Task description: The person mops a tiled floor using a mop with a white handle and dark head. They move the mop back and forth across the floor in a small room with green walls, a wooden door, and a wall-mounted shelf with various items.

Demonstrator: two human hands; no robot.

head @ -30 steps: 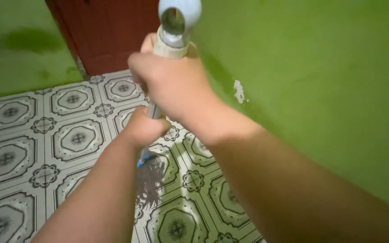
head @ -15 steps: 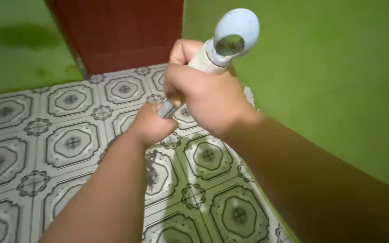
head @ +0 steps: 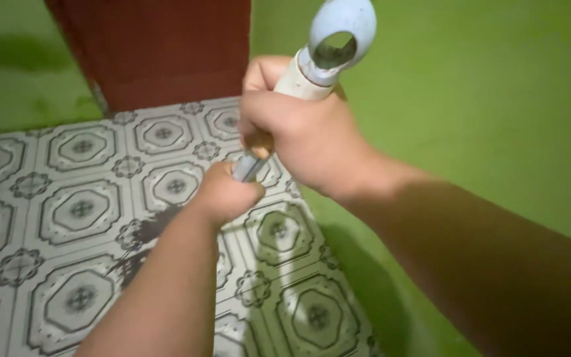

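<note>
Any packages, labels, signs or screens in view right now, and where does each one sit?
None in view: only the mop handle with its pale blue loop end, gripped by the right hand above the left hand, the patterned floor tiles, the green wall and a dark red door.

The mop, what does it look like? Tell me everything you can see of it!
The mop has a long handle tilted down toward the patterned tile floor. Its top is a pale blue plastic loop with a hole, above a cream grip; lower down the shaft looks grey and metallic. The right hand grips it near the top, the left hand lower down. Dark strands of the mop head lie on the tiles, mostly hidden by the left arm.
</note>
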